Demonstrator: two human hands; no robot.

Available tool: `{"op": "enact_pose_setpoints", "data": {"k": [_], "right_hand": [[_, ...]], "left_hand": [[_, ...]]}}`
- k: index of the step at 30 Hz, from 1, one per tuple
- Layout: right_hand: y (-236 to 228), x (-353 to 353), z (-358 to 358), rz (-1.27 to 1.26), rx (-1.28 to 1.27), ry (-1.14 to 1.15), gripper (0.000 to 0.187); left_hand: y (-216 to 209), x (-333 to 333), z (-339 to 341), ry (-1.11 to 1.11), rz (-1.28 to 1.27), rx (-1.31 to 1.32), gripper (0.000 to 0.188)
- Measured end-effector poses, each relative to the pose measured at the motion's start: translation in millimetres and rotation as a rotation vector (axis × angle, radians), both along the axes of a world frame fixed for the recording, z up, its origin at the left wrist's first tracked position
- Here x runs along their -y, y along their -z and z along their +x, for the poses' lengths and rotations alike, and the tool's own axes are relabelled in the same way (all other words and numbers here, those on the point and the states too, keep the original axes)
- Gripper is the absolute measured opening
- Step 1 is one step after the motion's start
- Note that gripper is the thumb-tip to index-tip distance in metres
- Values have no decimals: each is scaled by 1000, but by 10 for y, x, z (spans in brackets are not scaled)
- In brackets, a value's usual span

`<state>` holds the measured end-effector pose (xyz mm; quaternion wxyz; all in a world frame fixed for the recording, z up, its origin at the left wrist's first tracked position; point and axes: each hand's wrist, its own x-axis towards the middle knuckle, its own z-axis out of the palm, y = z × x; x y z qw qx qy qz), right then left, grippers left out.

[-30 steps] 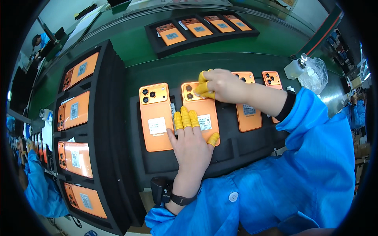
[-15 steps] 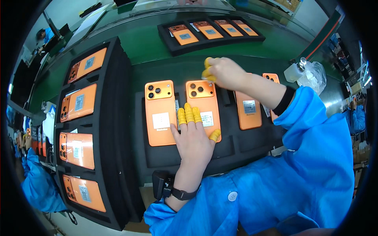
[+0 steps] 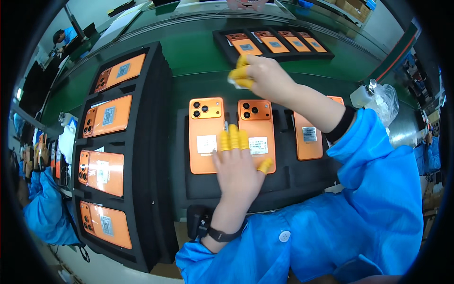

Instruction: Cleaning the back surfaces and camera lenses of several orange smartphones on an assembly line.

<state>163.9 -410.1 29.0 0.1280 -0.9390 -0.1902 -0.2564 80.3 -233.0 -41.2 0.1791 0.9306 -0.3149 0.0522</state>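
Under the flat left hand, an orange smartphone
Its camera block lies beyond the fingertips; the right hand, hovering farther out, pinches a small white piece.

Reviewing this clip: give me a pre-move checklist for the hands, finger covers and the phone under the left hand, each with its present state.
1. Left hand over the orange phone: ok, across its lower left part.
2. Right hand off the camera block: ok, raised beyond it.
3. White material in right fingers: ok, edge visible; kind unclear.
4. Yellow covers on all left fingertips: not ok, little finger bare.
5. Lenses spotless: cannot tell, too small.
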Motion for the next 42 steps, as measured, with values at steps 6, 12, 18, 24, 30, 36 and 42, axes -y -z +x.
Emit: {"op": "enact_pose_setpoints", "data": {"k": [6, 12, 18, 24, 30, 36, 42], "right_hand": [[329, -658, 408, -225, -67, -75, 12], [415, -542, 446, -183, -187, -104, 16], [265, -680, 400, -93, 53, -225, 12], [438, -660, 371, -286, -119, -167, 14], [-114, 37, -212, -171, -174, 7, 14], [-565, 1043, -1149, -42, -174, 443, 16], [-339, 1679, -2004, 266, -243, 737, 16]], "left_hand": [[39, -406, 356, -306, 48, 32, 66], [10, -426, 383, -306, 175, -225, 68], [45, -434, 391, -307, 170, -110, 66], [45, -414, 392, -299, 154, -117, 62], [92, -444, 373, -282, 64, 60, 61], [119, -451, 396, -259, -15, 89, 59], [104, -438, 440, -289, 24, 22, 48]]}}
